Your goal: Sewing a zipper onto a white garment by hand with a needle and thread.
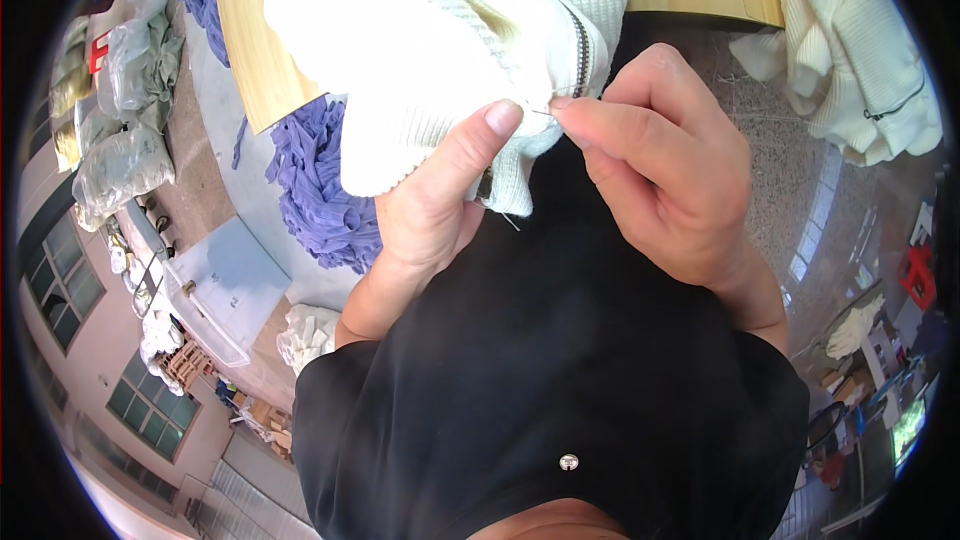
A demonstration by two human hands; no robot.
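A white ribbed knit garment (420, 70) with a dark metal zipper (581, 45) lies bunched over the table edge and hangs toward my chest. My left hand (435, 195) grips its lower edge, thumb on top and fingers mostly hidden beneath the cloth. My right hand (670, 160) is closed in a pinch on a thin needle (543, 112), whose tip points left at the fabric beside the zipper. Below the cloth, a short dark thread end (511, 224) sticks out. Glare washes out part of the knit.
The light wooden table (245, 40) stands in front of me. A heap of purple-blue fabric (318, 185) lies to its left, near plastic-bagged bundles (125, 165). More white knitwear (860, 60) with a zipper hangs at the far right. A red object (917, 278) is farther back there.
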